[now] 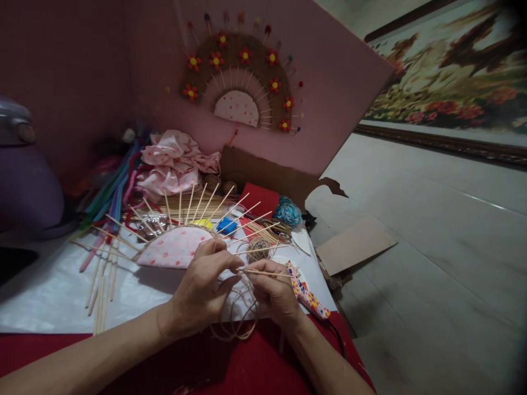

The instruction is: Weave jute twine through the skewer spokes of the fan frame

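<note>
A half-round pink dotted piece (175,248) with thin wooden sticks (214,202) fanning out from its rim lies on the white sheet (49,296). My left hand (203,291) rests at its right end, fingers pinched on jute twine (241,315) that loops down below the hands. My right hand (274,293) is closed on a wooden stick (263,272) lying crosswise, with the twine at its tip. A ball of twine (258,248) sits just behind the hands. A hot glue gun (307,293) with a patterned body lies right of my right hand.
Loose sticks (101,291) lie on the left. Pipe cleaners (111,197), pink cloth (177,162), a red box (259,198) and a blue yarn ball (287,211) crowd the back. A finished fan decoration (241,77) hangs on the pink board. A cardboard piece (354,244) lies on the floor.
</note>
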